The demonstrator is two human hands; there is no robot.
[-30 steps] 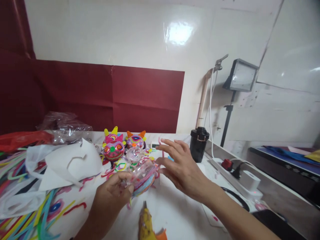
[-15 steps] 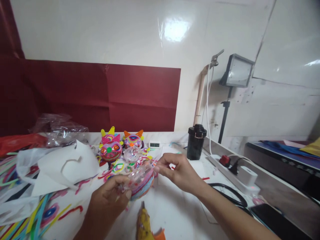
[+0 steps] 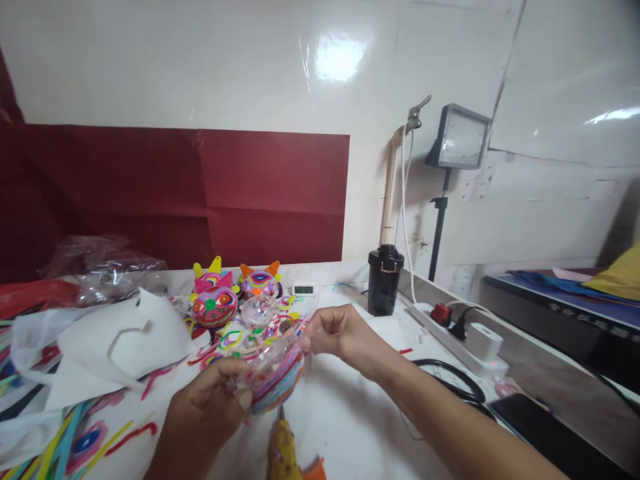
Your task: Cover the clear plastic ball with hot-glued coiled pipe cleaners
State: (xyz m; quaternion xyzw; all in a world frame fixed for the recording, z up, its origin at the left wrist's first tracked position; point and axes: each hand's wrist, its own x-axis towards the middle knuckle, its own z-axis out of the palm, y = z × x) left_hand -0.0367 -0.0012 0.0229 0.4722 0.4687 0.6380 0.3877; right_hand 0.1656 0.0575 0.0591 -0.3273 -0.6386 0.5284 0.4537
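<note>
My left hand (image 3: 213, 403) grips the left end of a clear plastic ball (image 3: 280, 377) whose lower side is wrapped in pink, purple and blue fuzzy strips. Thumb and fingers of my right hand (image 3: 325, 333) are pinched at the ball's upper right edge; whether a small piece is between them is hidden. Just below the ball stands the nozzle of a yellow glue gun (image 3: 284, 447) with an orange trigger. Behind my hands sit fuzzy-striped animal heads, one with a green nose (image 3: 214, 305) and one with orange ears (image 3: 260, 283), beside a clear plastic shell (image 3: 259, 311).
White cut paper (image 3: 165, 330) and loose pipe cleaners (image 3: 63, 443) cover the left side. A small digital clock (image 3: 303, 289) and a black cup (image 3: 385, 280) stand at the back. On the right lie a power strip (image 3: 450, 337), a black cable (image 3: 450, 377) and a dark phone (image 3: 540, 430).
The view has swung slightly right, so everything sits farther left. The ball has turned a little, showing more of its striped side. Both hands stay at it.
</note>
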